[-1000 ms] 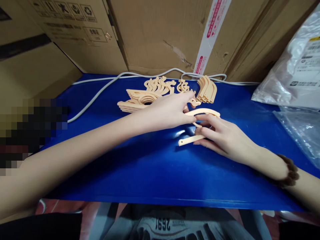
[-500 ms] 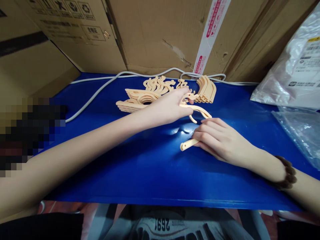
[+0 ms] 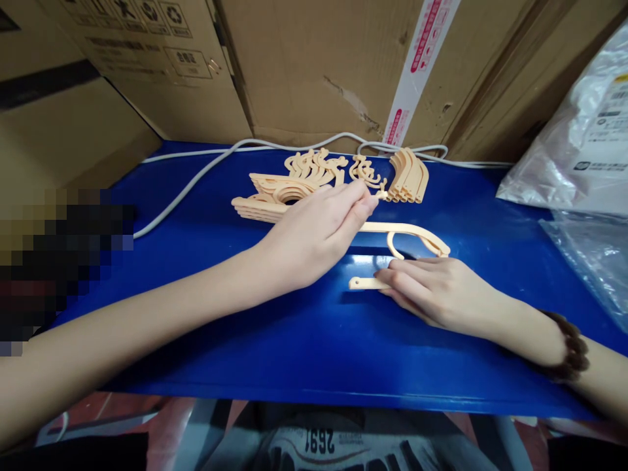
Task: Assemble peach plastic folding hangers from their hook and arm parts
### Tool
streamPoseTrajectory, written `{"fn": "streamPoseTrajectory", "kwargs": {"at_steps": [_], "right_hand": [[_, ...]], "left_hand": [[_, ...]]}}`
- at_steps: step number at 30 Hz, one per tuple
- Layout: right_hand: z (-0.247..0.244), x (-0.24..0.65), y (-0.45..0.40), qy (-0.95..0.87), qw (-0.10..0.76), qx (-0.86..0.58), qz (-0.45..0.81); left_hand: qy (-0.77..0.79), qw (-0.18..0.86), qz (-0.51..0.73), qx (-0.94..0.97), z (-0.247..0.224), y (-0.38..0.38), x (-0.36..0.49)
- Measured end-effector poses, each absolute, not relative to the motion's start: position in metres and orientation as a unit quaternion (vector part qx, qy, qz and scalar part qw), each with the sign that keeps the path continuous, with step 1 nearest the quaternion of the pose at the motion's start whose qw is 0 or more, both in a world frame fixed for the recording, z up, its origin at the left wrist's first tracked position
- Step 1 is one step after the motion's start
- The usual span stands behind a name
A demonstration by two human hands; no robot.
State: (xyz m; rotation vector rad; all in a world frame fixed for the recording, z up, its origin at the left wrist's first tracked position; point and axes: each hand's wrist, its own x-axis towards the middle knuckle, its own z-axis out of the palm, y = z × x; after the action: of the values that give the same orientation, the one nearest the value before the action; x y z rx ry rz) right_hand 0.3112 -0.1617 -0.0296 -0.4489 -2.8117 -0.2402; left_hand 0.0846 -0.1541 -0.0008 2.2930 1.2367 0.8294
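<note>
My left hand (image 3: 321,232) is closed around a beige plastic folding hanger (image 3: 405,229), whose curved arm sticks out to the right, with a thin curved piece (image 3: 393,245) below it. A small knobbed tip (image 3: 381,194) shows past my left fingertips; what it belongs to is partly hidden. Below, my right hand (image 3: 436,291) pinches a beige hanger arm (image 3: 366,283), its holed end pointing left. The right fingers lie close under the hanger's curved end; I cannot tell if they touch it.
On the blue table (image 3: 294,353), stacked hanger bodies (image 3: 260,208), wavy hooks (image 3: 314,163), small hooks (image 3: 364,169) and curved arms (image 3: 409,173) lie behind my left hand. A white cable (image 3: 196,173) runs past cardboard boxes (image 3: 314,72). Plastic bags (image 3: 569,150) are at the right.
My left hand has turned and come nearer, and the hanger's curved end has shifted right and down. The arm in my right hand has swung to nearly level.
</note>
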Motion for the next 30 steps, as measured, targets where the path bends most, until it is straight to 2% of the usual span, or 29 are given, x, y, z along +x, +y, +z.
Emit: {"fn": "streamPoseTrajectory", "kwargs": {"at_steps": [3, 7, 12, 21, 30], "right_hand": [[-0.030, 0.314, -0.161, -0.974, 0.136, -0.159, -0.080], [-0.027, 0.317, -0.158, -0.976, 0.133, -0.159, -0.071], [-0.022, 0.319, -0.156, -0.967, 0.155, -0.191, -0.071], [-0.025, 0.317, -0.156, -0.961, 0.144, -0.202, -0.121], [-0.025, 0.316, -0.156, -0.954, 0.160, -0.195, -0.165]], "left_hand": [[0.451, 0.181, 0.312, 0.816, -0.005, -0.162, 0.079], [0.437, 0.202, 0.328, 0.813, -0.014, -0.170, 0.075], [0.436, 0.243, 0.260, 0.827, -0.024, -0.175, 0.072], [0.375, 0.139, 0.187, 0.897, -0.036, -0.179, 0.072], [0.401, 0.169, 0.162, 0.886, -0.034, -0.179, 0.072]]}}
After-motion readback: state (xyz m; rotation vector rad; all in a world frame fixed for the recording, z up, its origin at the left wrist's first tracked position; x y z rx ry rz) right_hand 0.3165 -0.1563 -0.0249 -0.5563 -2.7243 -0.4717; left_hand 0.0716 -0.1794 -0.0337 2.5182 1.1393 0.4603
